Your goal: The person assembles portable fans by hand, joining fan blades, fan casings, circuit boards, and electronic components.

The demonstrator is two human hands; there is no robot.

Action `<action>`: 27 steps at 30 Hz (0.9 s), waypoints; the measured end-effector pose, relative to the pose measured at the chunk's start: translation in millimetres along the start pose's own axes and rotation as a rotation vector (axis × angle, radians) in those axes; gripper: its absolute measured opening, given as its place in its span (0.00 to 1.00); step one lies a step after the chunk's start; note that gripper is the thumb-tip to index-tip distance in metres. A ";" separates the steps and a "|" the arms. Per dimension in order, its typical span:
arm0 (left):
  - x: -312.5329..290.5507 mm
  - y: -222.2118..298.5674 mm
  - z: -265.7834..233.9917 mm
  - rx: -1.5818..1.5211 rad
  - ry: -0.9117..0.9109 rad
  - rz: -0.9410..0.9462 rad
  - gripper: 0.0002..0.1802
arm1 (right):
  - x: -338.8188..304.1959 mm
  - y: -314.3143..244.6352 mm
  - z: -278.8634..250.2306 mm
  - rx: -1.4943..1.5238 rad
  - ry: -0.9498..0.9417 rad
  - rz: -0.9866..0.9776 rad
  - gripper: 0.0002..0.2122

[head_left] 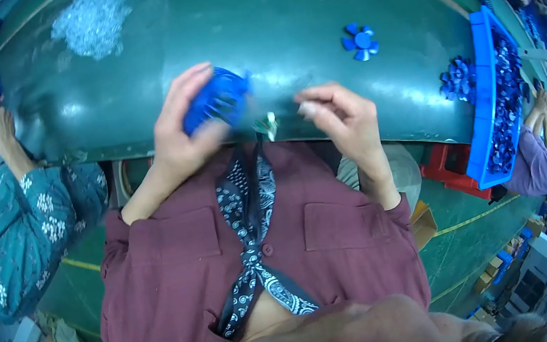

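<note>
Your left hand [179, 132] curls around a blue round grille [217, 100], thumb pressed across its near face and fingers wrapped behind its far rim, so it sits up off the green table [307, 17]. Your right hand [347, 117] hovers just beside it, fingertips [306, 106] pinched together on something too small and blurred to identify. A small pale part [270, 125] shows between your two hands. Beyond your right fingers lies a blue fan blade [360, 41], and farther right a blue tray [486, 96] of similar blades.
</note>
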State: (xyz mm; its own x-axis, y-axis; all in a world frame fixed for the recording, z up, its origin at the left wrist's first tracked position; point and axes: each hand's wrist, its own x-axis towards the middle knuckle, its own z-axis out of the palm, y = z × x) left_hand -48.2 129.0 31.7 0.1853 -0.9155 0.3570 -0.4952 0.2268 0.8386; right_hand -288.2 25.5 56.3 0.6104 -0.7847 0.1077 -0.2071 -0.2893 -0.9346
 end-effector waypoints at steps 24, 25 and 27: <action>47.5 -14.8 28.2 -1.194 0.073 -0.787 0.15 | 60.4 64.9 -58.8 -0.909 0.243 0.115 0.17; 50.2 -16.1 30.9 -1.217 0.086 -0.777 0.15 | 62.8 63.6 -55.8 -0.899 0.262 0.086 0.15; 54.3 -12.9 35.2 -1.234 0.115 -0.767 0.16 | 58.8 52.0 -42.7 -0.774 0.356 -0.095 0.14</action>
State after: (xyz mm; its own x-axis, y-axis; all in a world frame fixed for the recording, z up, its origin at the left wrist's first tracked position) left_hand -61.6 64.6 25.8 0.1577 -0.9229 -0.3514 0.7727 -0.1062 0.6258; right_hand -295.7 -59.1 28.5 0.4016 -0.8263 0.3949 -0.7100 -0.5533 -0.4357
